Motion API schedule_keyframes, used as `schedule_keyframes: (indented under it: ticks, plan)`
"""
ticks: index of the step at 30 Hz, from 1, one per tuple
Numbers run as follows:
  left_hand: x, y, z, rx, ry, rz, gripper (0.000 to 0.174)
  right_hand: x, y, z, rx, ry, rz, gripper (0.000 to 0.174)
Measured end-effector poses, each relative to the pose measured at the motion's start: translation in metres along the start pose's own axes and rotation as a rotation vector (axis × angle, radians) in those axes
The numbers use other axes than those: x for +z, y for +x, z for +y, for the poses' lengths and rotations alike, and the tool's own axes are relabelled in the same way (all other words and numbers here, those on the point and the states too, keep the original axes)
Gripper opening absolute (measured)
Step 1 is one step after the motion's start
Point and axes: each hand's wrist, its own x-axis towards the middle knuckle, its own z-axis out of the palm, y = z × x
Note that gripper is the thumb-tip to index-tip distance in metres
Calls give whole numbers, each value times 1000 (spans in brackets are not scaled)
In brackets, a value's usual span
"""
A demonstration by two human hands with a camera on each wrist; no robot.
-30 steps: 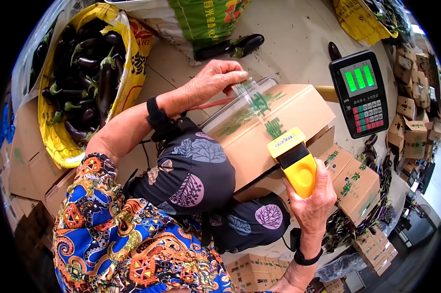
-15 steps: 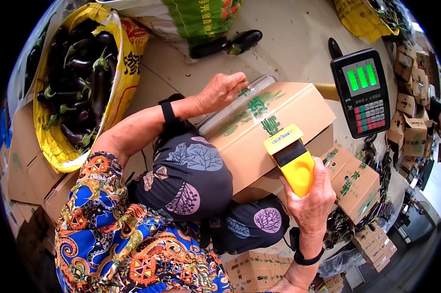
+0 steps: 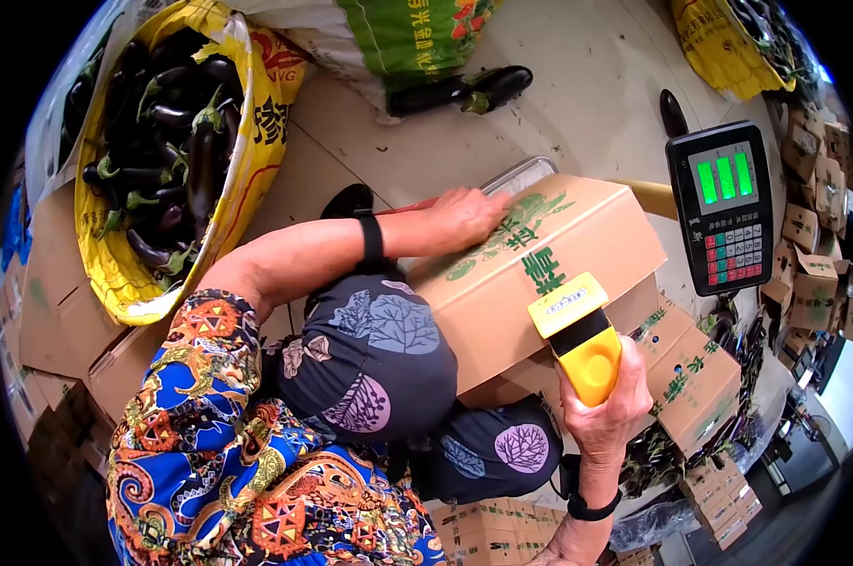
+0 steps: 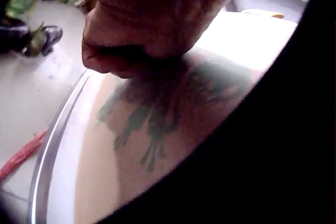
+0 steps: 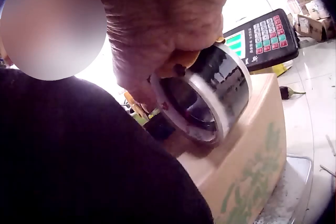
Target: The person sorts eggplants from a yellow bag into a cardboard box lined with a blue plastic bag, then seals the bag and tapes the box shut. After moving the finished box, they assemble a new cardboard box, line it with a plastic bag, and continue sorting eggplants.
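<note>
A cardboard box with green print lies on a metal-rimmed weighing platform, in front of the person's knees. My left hand presses on the far side of the box, over its green print; in the left wrist view, the hand's underside is dark against the cardboard. My right hand grips a yellow tape dispenser, whose head sits at the near top edge of the box. The right wrist view shows the dispenser's roll of clear tape close over the cardboard.
A yellow sack full of eggplants stands at the left. Loose eggplants lie beside a green and white bag. The scale's lit display stands at the right, near more printed boxes.
My left hand came down from holding up the tape's loose end, over the far edge, onto the side of the box. The dispenser stays at the near edge in my right hand.
</note>
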Motion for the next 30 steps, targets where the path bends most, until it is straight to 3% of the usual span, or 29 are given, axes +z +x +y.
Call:
schedule_keyframes:
  ticks: [3,6,9,12,13,16,19,21,22,24,28,30]
  plan:
    - [16,3,-20,-70,-15,-44,17,1,-1,1,-26,-18,34,66]
    - [18,11,-36,48,-103,-59,22,1,-3,1,6,-5,32,67]
    - [9,34,-7,11,-337,273,27,1,-3,3,-10,-9,40,66]
    - [42,38,-28,277,-243,347,31,4,-4,6,-18,18,73,64]
    - [53,39,-59,427,42,287,32,4,-4,6,-25,26,80,65]
    - [35,33,-35,-49,-47,102,34,1,-6,7,-3,34,59,66]
    - [-12,57,22,216,-176,231,35,1,-5,7,0,38,85,66]
    - [-39,79,75,595,-88,345,37,2,-7,6,15,58,76,67]
    - [-46,89,97,707,32,292,45,3,-5,6,7,67,82,67]
    - [-51,89,140,785,328,51,54,2,-5,5,-2,75,92,68]
    - [-35,95,144,779,487,-14,66,2,-11,8,4,77,92,69]
    - [-34,96,137,839,537,71,59,4,-5,5,-4,70,89,69]
